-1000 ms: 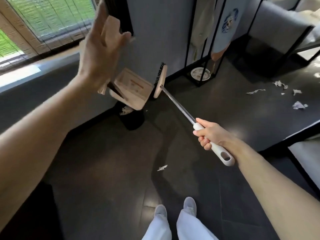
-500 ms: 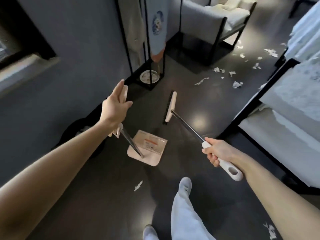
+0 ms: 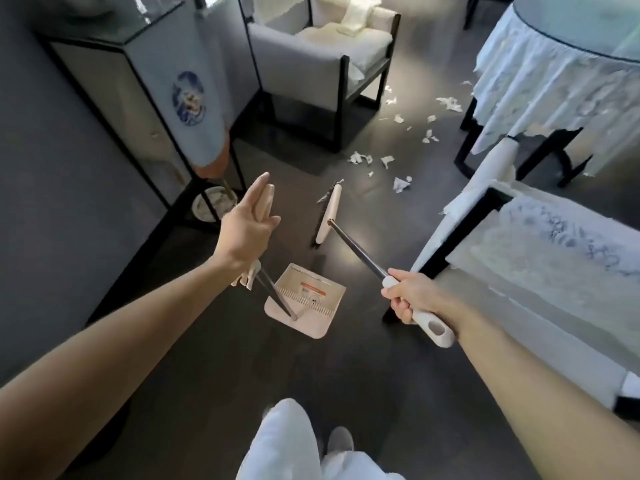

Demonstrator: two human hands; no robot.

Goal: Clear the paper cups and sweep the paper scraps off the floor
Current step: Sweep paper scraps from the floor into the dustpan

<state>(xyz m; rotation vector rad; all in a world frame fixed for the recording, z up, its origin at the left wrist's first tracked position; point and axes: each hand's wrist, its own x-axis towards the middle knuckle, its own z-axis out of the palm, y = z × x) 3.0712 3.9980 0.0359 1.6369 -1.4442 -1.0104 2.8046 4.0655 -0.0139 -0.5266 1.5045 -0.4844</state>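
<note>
My left hand [image 3: 246, 233] holds the beige top of the dustpan's long handle, index finger lying straight along it. The dustpan [image 3: 311, 306] hangs low over the dark floor, its tray facing up. My right hand [image 3: 412, 296] grips the white grip of the broom. The broom's metal shaft runs forward to the broom head [image 3: 329, 216], which is near the floor just ahead of the pan. Several white paper scraps [image 3: 401, 183] lie scattered on the floor beyond the broom head, towards the armchair and the table. No paper cups are in view.
A grey armchair [image 3: 322, 57] stands at the back. A round table with a torn white cloth [image 3: 554, 81] is at the right rear, and a white-covered seat [image 3: 554, 254] at the right. A black metal rack [image 3: 138, 98] lines the left wall, with a round dish [image 3: 211, 206] under it.
The view has swung from the wall and bin towards the room. The dustpan has come down from its raised tilt to hang near the floor. The broom now points at the scraps.
</note>
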